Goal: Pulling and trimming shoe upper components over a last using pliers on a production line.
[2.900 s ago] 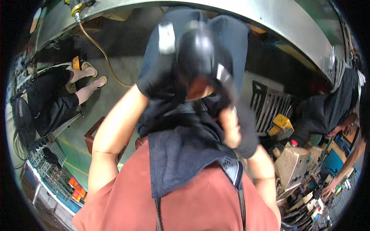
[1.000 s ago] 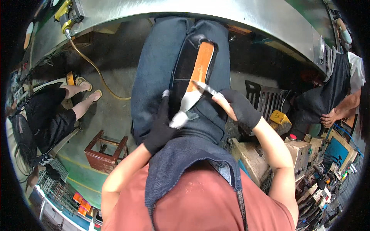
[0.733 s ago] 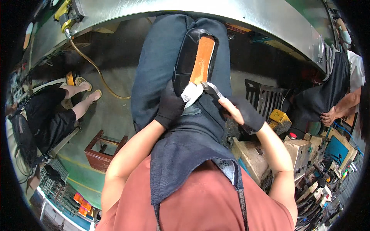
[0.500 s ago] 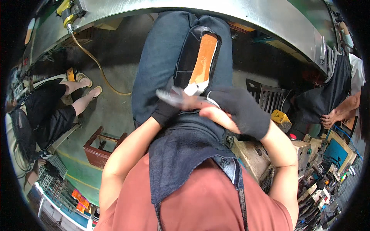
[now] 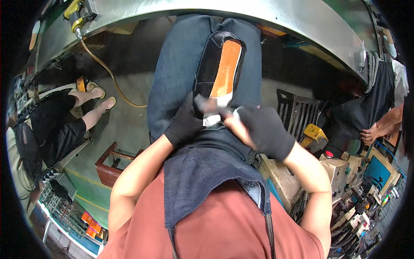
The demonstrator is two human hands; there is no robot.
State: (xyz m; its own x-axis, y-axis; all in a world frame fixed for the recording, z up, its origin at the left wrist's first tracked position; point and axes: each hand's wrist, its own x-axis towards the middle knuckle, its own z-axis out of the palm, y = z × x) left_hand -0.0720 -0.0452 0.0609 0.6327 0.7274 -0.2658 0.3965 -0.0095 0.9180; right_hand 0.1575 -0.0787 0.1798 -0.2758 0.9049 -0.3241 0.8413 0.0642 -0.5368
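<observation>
A black shoe (image 5: 204, 73) with an orange underside (image 5: 227, 69) lies sole-up along my thighs, its far end toward the metal bench. White material shows at its near end. My left hand (image 5: 185, 117), in a black fingerless glove, is closed around the near left side of the shoe. My right hand (image 5: 264, 128), gloved alike, bends in over the near end from the right. Its fingers are closed, and a narrow dark shape, smeared by motion, lies between the two hands. What the right hand holds cannot be made out.
A metal bench (image 5: 207, 6) edges the far side. On it at left is a yellow tool (image 5: 76, 19) with a hose (image 5: 101, 64). A brown stool (image 5: 111, 166) stands at left; machinery (image 5: 334, 172) stands at right. Two people sit or stand on either side.
My right hand has shifted slightly left and down, drawing nearer my body. My left hand now reaches further up along the shoe's side. The shoe has tilted a little.
</observation>
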